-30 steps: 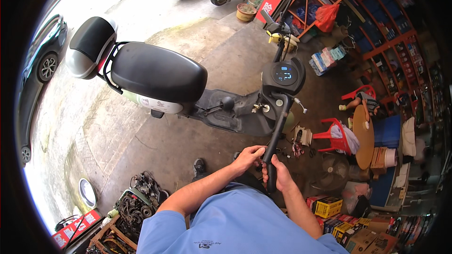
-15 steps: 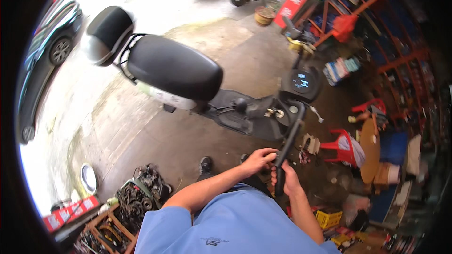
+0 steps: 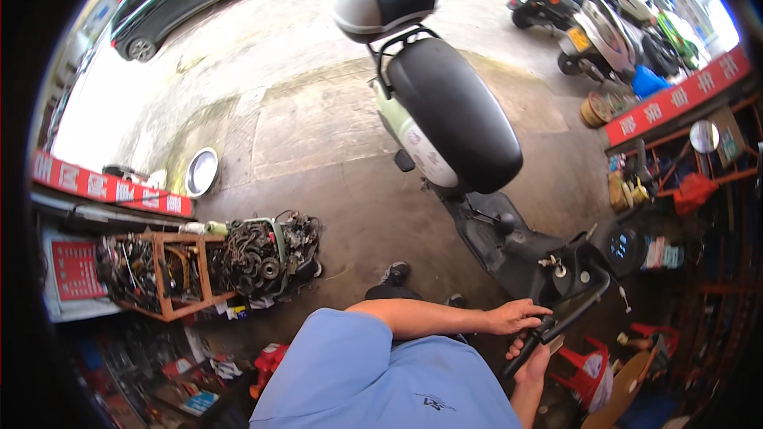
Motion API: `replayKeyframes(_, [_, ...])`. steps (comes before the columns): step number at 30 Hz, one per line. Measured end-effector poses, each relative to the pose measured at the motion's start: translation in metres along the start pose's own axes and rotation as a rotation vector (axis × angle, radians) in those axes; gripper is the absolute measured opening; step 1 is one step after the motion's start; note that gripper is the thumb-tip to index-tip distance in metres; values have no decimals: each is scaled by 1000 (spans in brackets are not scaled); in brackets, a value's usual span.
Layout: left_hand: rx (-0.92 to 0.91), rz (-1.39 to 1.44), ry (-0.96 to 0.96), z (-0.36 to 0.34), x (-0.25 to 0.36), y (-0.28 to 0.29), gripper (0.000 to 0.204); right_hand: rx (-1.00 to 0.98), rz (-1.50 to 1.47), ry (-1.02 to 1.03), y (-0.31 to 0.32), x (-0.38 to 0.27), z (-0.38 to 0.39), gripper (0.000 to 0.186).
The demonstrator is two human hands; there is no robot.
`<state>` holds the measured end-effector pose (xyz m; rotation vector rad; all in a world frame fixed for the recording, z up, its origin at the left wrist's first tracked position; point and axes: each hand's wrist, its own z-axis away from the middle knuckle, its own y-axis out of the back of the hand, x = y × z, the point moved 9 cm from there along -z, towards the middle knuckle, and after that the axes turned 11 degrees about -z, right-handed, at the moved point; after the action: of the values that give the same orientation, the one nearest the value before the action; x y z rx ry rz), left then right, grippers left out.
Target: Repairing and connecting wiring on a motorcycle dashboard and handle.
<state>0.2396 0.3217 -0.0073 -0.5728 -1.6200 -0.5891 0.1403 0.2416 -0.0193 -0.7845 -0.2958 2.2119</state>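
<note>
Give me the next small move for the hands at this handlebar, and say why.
I'd probably have the right hand steady the near end of the handlebar without twisting: its grip wraps that end, the left hand is close beside it, and the dashboard display is lit, so the scooter may be powered.

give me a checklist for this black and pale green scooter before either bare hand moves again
1. Bare right hand closed around the black cylindrical handlebar grip: ok
2. Bare left hand pressing something at the grip's inner end: cannot tell
3. Round black dashboard lit: ok
4. Shiny metal keys at the front panel: ok
5. Black and pale green scooter on its stand: cannot tell, stand not distinguishable
</note>
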Motion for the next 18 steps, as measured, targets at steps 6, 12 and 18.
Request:
replayKeyframes(6, [107, 37, -21, 0, -13, 1, 36, -30, 66, -17, -8, 3, -8, 65])
replayKeyframes(12, [95, 79, 59, 5, -14, 9, 32, 16, -20, -31, -25, 10, -8, 66])
replayKeyframes(18, [190, 47, 42, 6, -22, 18, 32, 113, 75, -5, -38, 15, -9, 66])
